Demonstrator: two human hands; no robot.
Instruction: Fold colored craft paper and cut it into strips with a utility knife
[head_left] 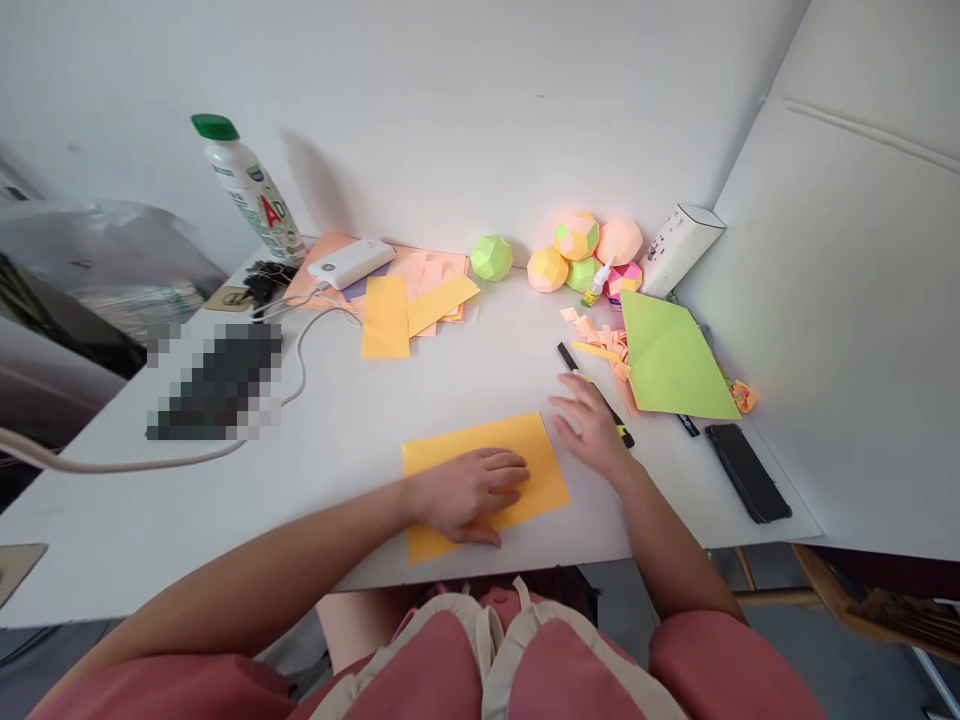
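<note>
A sheet of orange paper point(551, 470) lies near the front edge of the white desk. On top of it rests my left hand point(472, 492), palm down with the fingers stretched out. My right hand point(589, 425) is just past the sheet's right edge, fingers apart and nothing in them. Right behind that hand is a black craft knife point(624, 432) with yellow parts, its middle hidden by my fingers. Farther right, a green paper sheet point(671, 355) covers part of a pile of peach paper strips point(600, 335).
Several folded paper balls point(576, 237), a small glue bottle point(596, 283) and a white box point(682, 248) stand along the wall. At the left are a bottle point(251, 190), a power bank point(351, 263) on peach paper and a trailing cable point(300, 365). A phone point(748, 472) lies right.
</note>
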